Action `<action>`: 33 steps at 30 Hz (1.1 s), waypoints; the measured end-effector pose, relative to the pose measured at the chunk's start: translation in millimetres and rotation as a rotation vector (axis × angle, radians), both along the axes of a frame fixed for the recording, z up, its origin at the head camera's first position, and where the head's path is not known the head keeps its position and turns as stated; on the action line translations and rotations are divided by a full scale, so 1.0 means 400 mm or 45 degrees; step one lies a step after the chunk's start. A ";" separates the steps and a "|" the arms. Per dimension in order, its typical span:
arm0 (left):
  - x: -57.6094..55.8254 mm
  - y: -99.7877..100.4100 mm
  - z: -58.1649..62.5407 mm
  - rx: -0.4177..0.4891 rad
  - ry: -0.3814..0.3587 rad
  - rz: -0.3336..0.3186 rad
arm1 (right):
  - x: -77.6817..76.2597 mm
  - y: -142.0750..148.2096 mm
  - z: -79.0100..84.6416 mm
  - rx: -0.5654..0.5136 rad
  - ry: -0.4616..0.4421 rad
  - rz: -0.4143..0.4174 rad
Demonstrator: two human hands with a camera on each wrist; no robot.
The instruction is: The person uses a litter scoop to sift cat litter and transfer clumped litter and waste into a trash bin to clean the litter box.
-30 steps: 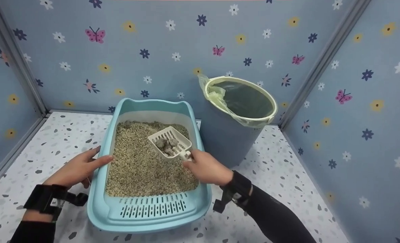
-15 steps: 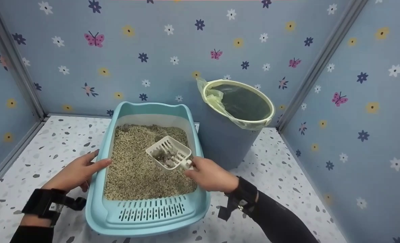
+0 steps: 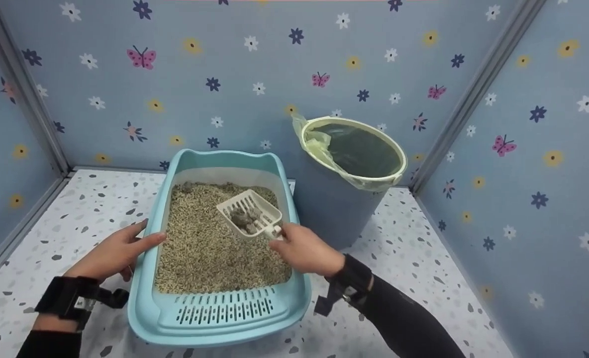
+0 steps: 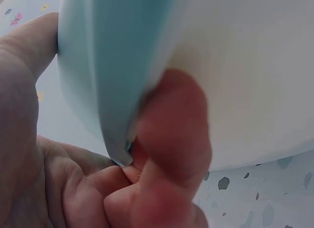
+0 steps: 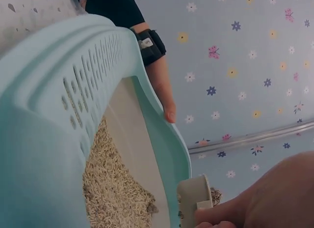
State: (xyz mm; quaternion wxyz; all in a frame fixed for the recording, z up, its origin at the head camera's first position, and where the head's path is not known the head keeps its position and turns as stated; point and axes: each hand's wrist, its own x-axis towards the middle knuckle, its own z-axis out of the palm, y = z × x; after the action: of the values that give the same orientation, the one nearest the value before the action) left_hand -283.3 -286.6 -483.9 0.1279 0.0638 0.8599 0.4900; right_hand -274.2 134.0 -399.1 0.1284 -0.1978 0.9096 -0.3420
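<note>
A cream slotted litter scoop [image 3: 250, 214] is held over the litter box [image 3: 220, 328] by my right hand [image 3: 308, 249], which grips its short handle. Greyish clumps [image 3: 245, 219] lie in the scoop. Below it, pellet litter [image 3: 210, 258] fills the blue box. On the box's left side, my left hand [image 3: 113, 251] holds the rim; the left wrist view shows the thumb on one side and curled fingers [image 4: 171, 125] under the rim's edge. In the right wrist view the scoop [image 5: 194, 198] appears side-on, with part of its handle covered by the right hand.
A grey-blue bin [image 3: 332, 214] with a pale rim and a yellowish liner bag [image 3: 319, 144] stands right of the box, close to it. Flowered panels [image 3: 235, 64] enclose the back and sides. The speckled floor [image 3: 399, 278] extends in front of the bin.
The scoop dips slightly toward the litter and then rises again, its clumps shifting inside it. My left hand stays on the box rim.
</note>
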 end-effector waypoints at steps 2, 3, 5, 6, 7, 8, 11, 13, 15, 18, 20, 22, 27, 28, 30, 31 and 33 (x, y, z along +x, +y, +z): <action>-0.003 0.004 0.004 -0.003 0.000 -0.006 | -0.006 0.000 0.002 -0.014 0.006 0.000; -0.004 0.006 0.007 -0.003 0.001 -0.009 | -0.005 0.005 0.002 -0.007 -0.004 0.002; -0.005 0.005 0.010 -0.004 0.009 -0.012 | 0.003 0.015 0.003 0.040 -0.023 0.017; -0.005 0.004 0.010 -0.004 0.014 -0.013 | 0.008 0.019 0.004 0.061 -0.035 0.020; -0.005 0.002 0.011 -0.005 0.019 -0.012 | 0.010 0.021 0.003 0.070 -0.037 0.024; -0.004 0.000 0.011 -0.004 0.024 -0.010 | 0.009 0.019 0.003 0.061 -0.041 0.024; -0.001 -0.007 0.006 -0.001 0.013 0.006 | -0.002 0.003 0.004 -0.005 -0.008 0.033; -0.001 -0.008 0.002 0.001 0.003 0.016 | -0.007 -0.003 0.005 -0.012 0.021 0.051; -0.002 -0.007 -0.002 0.008 -0.006 0.012 | 0.000 0.003 0.007 0.020 0.018 0.063; -0.003 -0.006 -0.002 0.006 -0.005 0.012 | 0.015 0.017 0.007 0.083 0.010 0.067; -0.002 -0.004 -0.001 0.004 0.000 0.014 | 0.018 0.022 0.005 0.071 0.003 0.055; -0.001 -0.004 -0.001 0.004 0.005 0.016 | 0.017 0.022 0.005 0.057 0.013 0.045; -0.002 0.000 -0.004 0.009 0.020 0.004 | 0.011 0.025 0.017 0.047 -0.008 0.037; -0.002 0.000 -0.004 0.008 0.021 0.004 | 0.010 0.028 0.021 0.050 -0.012 0.034; -0.002 -0.001 -0.006 0.007 0.023 0.004 | 0.006 0.033 0.029 0.067 0.004 0.031; -0.002 -0.001 -0.006 0.006 0.023 0.005 | 0.004 0.036 0.034 0.081 0.016 0.028; -0.002 -0.001 -0.006 0.007 0.017 0.005 | 0.001 0.043 0.046 0.102 0.043 0.023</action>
State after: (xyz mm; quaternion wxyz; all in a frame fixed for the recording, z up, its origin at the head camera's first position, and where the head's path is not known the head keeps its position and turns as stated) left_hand -284.3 -287.1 -486.1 0.1209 0.0660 0.8597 0.4920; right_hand -273.9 151.0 -380.5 0.1238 -0.2063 0.9229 -0.3006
